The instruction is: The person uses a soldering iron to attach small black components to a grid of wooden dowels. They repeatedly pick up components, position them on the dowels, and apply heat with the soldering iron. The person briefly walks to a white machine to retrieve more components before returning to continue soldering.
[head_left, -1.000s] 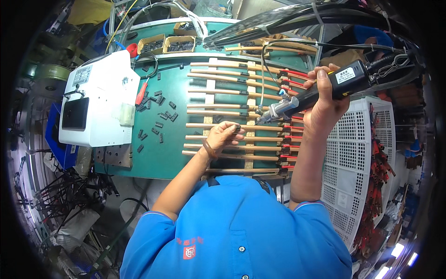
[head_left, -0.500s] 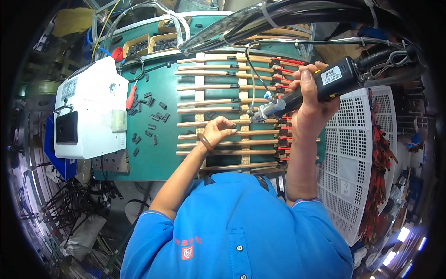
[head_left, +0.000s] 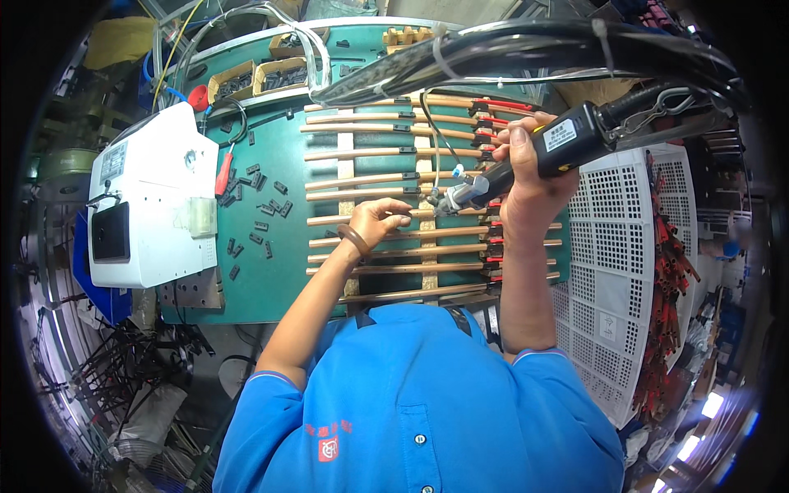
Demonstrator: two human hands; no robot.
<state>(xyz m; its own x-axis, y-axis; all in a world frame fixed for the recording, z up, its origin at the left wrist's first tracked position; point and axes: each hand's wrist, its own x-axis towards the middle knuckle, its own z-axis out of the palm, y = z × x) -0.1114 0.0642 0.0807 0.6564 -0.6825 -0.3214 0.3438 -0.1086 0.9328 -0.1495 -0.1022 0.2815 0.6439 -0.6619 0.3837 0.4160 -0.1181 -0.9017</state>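
My right hand [head_left: 532, 179] grips a black electric screwdriver [head_left: 552, 146] with a yellow band; its metal tip [head_left: 444, 201] points down-left at a row of copper tubes [head_left: 386, 177] clamped across a green workbench [head_left: 263, 279]. My left hand [head_left: 380, 223] rests on one of the middle tubes, fingers pinched around a small black clip just left of the tool tip. Each tube carries black clips, and red fittings [head_left: 497, 107] cap the tubes' right ends. A brown band circles my left wrist.
A white box-shaped machine [head_left: 152, 197] stands at the bench's left. Loose black clips [head_left: 261, 205] lie scattered beside it. Trays of small parts [head_left: 255, 78] sit at the back. A thick black cable bundle [head_left: 534, 41] hangs overhead. A white perforated crate [head_left: 616, 271] stands on the right.
The screwdriver tip has come down and left, closer to my left hand. My left hand stays on the tubes, shifted slightly upward along the row.
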